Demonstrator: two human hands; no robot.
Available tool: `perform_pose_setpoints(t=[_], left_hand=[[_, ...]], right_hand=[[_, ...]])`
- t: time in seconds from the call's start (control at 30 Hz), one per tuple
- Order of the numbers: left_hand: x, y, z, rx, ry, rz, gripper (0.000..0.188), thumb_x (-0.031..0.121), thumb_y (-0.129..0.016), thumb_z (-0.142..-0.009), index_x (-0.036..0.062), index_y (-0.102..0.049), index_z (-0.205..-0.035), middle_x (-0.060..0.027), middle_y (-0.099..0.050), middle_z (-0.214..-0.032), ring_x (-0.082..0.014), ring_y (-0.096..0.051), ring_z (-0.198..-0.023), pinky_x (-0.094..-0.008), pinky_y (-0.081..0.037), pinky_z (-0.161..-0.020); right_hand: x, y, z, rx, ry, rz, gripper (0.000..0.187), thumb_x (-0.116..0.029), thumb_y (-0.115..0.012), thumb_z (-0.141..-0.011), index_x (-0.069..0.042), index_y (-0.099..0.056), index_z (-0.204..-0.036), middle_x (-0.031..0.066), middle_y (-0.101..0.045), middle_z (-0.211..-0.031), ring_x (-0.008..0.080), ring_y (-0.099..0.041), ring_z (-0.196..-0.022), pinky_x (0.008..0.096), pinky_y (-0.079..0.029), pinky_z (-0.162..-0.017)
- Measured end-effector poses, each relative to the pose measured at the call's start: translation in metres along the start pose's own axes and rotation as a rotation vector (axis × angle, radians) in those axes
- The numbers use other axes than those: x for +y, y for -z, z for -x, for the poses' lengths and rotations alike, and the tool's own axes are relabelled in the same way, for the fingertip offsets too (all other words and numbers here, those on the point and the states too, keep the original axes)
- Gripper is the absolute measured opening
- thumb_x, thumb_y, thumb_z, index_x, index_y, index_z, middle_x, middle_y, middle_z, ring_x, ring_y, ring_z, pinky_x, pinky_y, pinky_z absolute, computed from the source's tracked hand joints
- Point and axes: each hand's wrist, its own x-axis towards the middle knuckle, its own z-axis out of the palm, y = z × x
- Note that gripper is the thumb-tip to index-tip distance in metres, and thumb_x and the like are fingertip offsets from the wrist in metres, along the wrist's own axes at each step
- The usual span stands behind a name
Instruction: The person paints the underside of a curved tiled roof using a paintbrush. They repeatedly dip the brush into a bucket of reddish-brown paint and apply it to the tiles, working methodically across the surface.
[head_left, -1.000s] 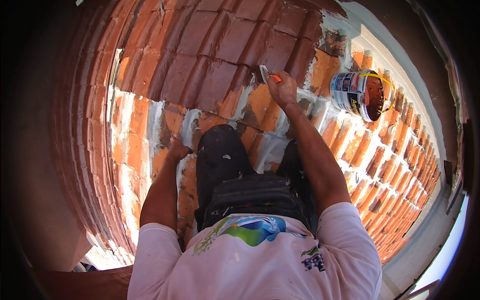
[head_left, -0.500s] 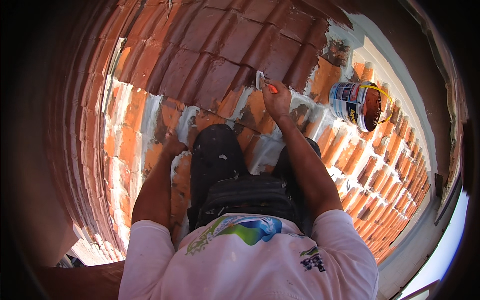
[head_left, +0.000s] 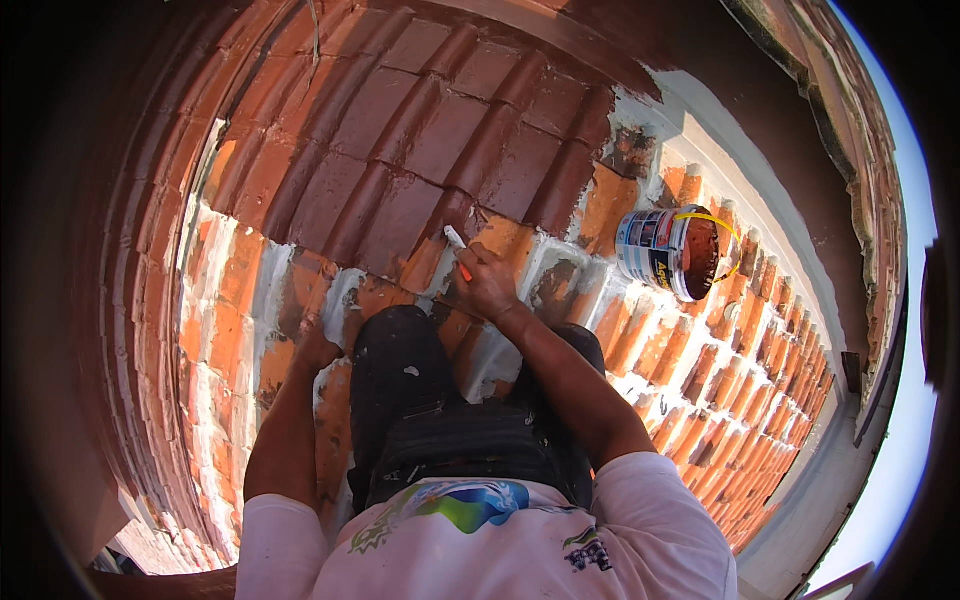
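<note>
My right hand (head_left: 488, 283) is closed round a paintbrush (head_left: 456, 240) with an orange handle and a pale ferrule. The brush tip is at the lower edge of the dark red-brown painted tiles (head_left: 415, 215), beside bare orange tile with grey-white patches. My left hand (head_left: 318, 345) leans on an orange roof tile (head_left: 278, 362) left of my knee, holding nothing that I can see; its fingers show only in part and look spread against the tile. To the right of my right hand, a paint bucket (head_left: 655, 248) lies tilted, red-brown paint inside and a yellow handle at its mouth.
Unpainted orange tiles (head_left: 700, 350) with whitish joints run down the right side. A pale wall edge (head_left: 765, 180) borders the roof at the right. My knees (head_left: 405, 350) in dark trousers are on the tiles between my arms.
My right hand has drawn the paintbrush nearer and a little left along the edge of the painted tiles. The whole view has shifted slightly; my left hand stays on its tile.
</note>
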Motion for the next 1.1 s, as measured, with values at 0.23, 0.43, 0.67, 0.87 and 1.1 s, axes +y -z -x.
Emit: perform_pose_setpoints(t=[0.23, 0.43, 0.67, 0.87, 1.1], left_hand=[[0.004, 0.005, 0.003, -0.017, -0.013, 0.019, 0.141, 0.024, -0.095, -0.074, -0.0113, 0.002, -0.171, -0.0421, -0.015, -0.174, -0.0534, -0.023, -0.164, -0.0472, -0.032, -0.133], [0.007, 0.009, 0.008, 0.017, -0.003, 0.044, 0.134, 0.024, -0.092, -0.075, -0.0131, -0.006, -0.171, -0.0398, -0.024, -0.173, -0.0506, -0.031, -0.162, -0.0447, -0.034, -0.132], [0.014, 0.010, 0.012, 0.019, 0.010, -0.004, 0.136, 0.025, -0.092, -0.074, -0.0119, -0.004, -0.172, -0.0391, -0.025, -0.173, -0.0495, -0.029, -0.163, -0.0444, -0.033, -0.133], [0.010, 0.008, 0.013, 0.028, -0.021, 0.051, 0.135, 0.024, -0.091, -0.074, -0.0125, -0.004, -0.171, -0.0408, -0.022, -0.174, -0.0513, -0.027, -0.163, -0.0458, -0.032, -0.133], [0.015, 0.011, 0.015, -0.006, 0.022, 0.001, 0.134, 0.027, -0.088, -0.075, -0.0123, -0.002, -0.171, -0.0442, -0.017, -0.174, -0.0522, -0.019, -0.166, -0.0459, -0.029, -0.135]], right_hand=[[0.024, 0.020, 0.026, 0.069, -0.200, -0.365, 0.030, -0.014, -0.080, -0.092, 0.000, -0.076, -0.119, 0.0163, -0.077, -0.099, 0.0327, -0.079, -0.094, 0.0401, -0.062, -0.082], [0.073, 0.038, -0.013, 0.139, -0.742, -0.555, 0.023, -0.014, -0.080, -0.095, 0.002, -0.078, -0.112, 0.0125, -0.080, -0.093, 0.0199, -0.078, -0.085, 0.0367, -0.061, -0.079], [0.022, 0.014, 0.007, 0.030, -0.135, -0.152, 0.023, -0.009, -0.077, -0.095, -0.004, -0.077, -0.117, 0.0177, -0.075, -0.106, 0.0409, -0.076, -0.096, 0.0441, -0.062, -0.085], [-0.007, 0.027, 0.043, -0.186, -0.108, -0.288, 0.025, -0.010, -0.079, -0.095, -0.004, -0.077, -0.119, 0.0161, -0.076, -0.103, 0.0344, -0.077, -0.095, 0.0428, -0.062, -0.083], [-0.005, 0.015, -0.021, -0.041, -0.659, -0.735, 0.026, -0.015, -0.081, -0.093, 0.001, -0.078, -0.113, 0.0150, -0.077, -0.087, 0.0205, -0.074, -0.075, 0.0366, -0.061, -0.075]])
